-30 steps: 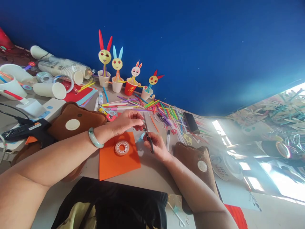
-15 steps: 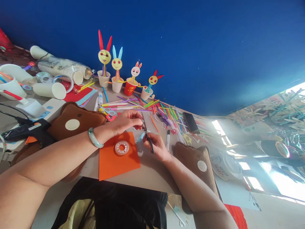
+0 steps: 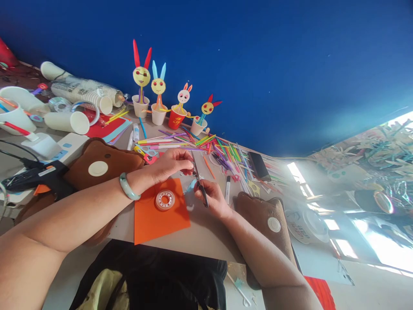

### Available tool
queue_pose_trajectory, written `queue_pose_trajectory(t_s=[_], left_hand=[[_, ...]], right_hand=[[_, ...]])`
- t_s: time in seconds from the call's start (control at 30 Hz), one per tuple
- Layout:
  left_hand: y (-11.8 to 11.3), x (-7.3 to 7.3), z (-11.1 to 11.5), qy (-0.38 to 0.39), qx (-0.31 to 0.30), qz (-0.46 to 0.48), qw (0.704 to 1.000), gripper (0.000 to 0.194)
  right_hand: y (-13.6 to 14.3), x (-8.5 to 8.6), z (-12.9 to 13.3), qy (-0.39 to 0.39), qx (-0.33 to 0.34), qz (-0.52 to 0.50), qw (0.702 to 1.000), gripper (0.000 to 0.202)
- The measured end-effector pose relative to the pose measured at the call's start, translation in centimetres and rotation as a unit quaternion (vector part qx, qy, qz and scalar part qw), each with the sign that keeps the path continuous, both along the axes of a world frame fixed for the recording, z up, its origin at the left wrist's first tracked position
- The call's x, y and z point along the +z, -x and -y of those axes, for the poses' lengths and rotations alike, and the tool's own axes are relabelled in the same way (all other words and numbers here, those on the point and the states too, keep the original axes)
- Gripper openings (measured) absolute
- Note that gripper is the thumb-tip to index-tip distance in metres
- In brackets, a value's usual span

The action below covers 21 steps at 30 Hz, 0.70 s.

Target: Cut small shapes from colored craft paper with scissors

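Note:
My right hand (image 3: 214,199) grips a pair of scissors (image 3: 202,191) by dark handles, the blades pointing up beside my left fingers. My left hand (image 3: 174,164), with a pale bangle (image 3: 128,187) on its wrist, is closed in a pinch close to the blades. Whatever sits between those fingertips is too small to make out. Below my left hand a roll of tape (image 3: 165,200) lies on an orange sheet of paper (image 3: 161,226). A light blue scrap (image 3: 191,186) rests at the sheet's upper right edge, beneath the scissors.
Several bunny figures in cups, such as a red cup (image 3: 177,118), stand along the blue wall. Colourful sticks (image 3: 226,153) and a phone (image 3: 259,166) lie behind my hands. A hot glue gun (image 3: 35,178) is at left; brown cushions (image 3: 258,215) flank the work area.
The scissor blades look slightly more apart than before. Both hands stay in nearly the same place.

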<state>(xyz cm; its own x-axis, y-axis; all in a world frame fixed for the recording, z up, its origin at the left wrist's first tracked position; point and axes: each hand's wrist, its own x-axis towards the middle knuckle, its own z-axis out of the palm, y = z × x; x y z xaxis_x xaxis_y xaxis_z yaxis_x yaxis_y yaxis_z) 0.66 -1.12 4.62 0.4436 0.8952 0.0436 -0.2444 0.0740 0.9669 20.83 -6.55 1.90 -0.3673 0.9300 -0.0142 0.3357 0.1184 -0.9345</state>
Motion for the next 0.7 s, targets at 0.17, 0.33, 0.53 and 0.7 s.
queue_pose_trajectory(t_s=[0.17,0.33,0.53,0.7], left_hand=[[0.14,-0.14,0.02,-0.001,-0.005,0.002,1.000,0.008],[0.12,-0.11,-0.02,0.002,-0.001,0.002,1.000,0.008],[0.01,0.05,0.01,0.006,0.003,0.004,1.000,0.009],[-0.01,0.03,0.01,0.011,0.008,0.005,1.000,0.009]], right_hand=[[-0.05,0.03,-0.09,0.000,0.000,0.003,1.000,0.055],[-0.09,-0.09,-0.11,-0.003,0.002,0.000,1.000,0.055],[-0.12,-0.32,-0.18,-0.007,-0.005,-0.002,1.000,0.054],[-0.14,-0.38,-0.23,-0.001,-0.008,0.002,1.000,0.052]])
